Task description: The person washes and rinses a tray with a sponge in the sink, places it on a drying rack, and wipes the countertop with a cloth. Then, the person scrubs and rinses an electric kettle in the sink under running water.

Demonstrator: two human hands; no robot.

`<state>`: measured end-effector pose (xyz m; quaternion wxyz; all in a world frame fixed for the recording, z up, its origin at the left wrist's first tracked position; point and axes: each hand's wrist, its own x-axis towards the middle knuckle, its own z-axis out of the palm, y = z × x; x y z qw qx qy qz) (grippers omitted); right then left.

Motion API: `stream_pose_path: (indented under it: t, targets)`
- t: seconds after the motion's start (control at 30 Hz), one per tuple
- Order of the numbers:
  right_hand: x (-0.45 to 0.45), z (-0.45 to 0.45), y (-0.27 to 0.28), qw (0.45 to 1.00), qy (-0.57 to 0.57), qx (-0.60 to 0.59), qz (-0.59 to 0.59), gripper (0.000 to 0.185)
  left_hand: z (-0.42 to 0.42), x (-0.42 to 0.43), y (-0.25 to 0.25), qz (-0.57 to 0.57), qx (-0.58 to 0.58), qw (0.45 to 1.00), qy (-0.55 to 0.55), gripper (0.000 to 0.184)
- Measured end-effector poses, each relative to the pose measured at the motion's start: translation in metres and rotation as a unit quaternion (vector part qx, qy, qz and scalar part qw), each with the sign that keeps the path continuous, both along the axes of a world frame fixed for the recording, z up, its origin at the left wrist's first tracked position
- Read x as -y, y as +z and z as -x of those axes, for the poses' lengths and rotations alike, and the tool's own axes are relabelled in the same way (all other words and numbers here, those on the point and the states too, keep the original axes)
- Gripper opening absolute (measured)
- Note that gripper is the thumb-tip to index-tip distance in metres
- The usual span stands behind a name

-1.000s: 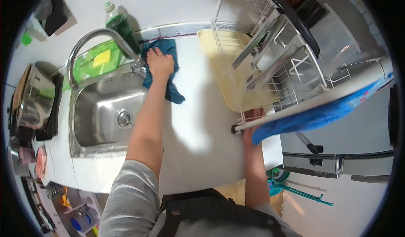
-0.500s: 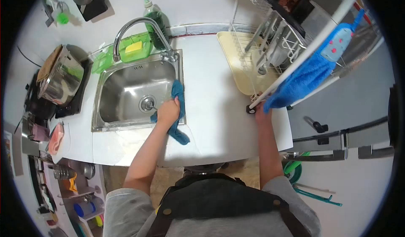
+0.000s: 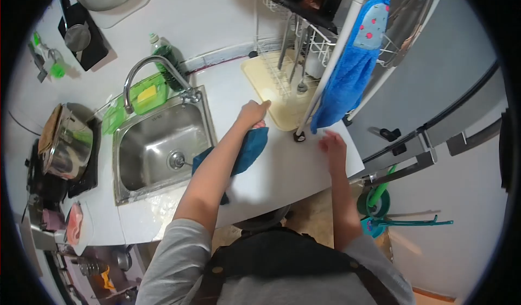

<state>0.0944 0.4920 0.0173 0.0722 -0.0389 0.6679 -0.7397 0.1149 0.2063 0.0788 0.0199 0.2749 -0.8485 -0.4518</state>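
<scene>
The person wears a grey shirt [image 3: 282, 290] with short sleeves. The left sleeve [image 3: 175, 259] has a lighter grey tone and soft folds, and its hem sits loosely near the elbow. The right sleeve [image 3: 375, 261] is also grey, partly in shadow. Over the shirt is a black apron [image 3: 279, 250], whose bib is wide with slanting sides. At its two upper corners there are round brass-coloured studs [image 3: 217, 270], and from these go flat dark brown straps [image 3: 204, 290]. Both forearms [image 3: 211, 169] are bare.
</scene>
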Motion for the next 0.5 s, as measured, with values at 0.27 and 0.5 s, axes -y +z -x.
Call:
stream_pose_path:
  t: [0.27,0.5]
  targets:
    - [-0.083,-0.115,0.018,0.994,-0.082,0.044,-0.05,0.021,0.01,0.037,-0.048,0.175,-0.049,0.983,0.015,0.04]
    - [-0.041,-0.164,0.027,0.995,-0.057,0.081,-0.029,0.023,-0.071,0.096,-0.037,0.185,-0.081,0.979,0.016,0.036]
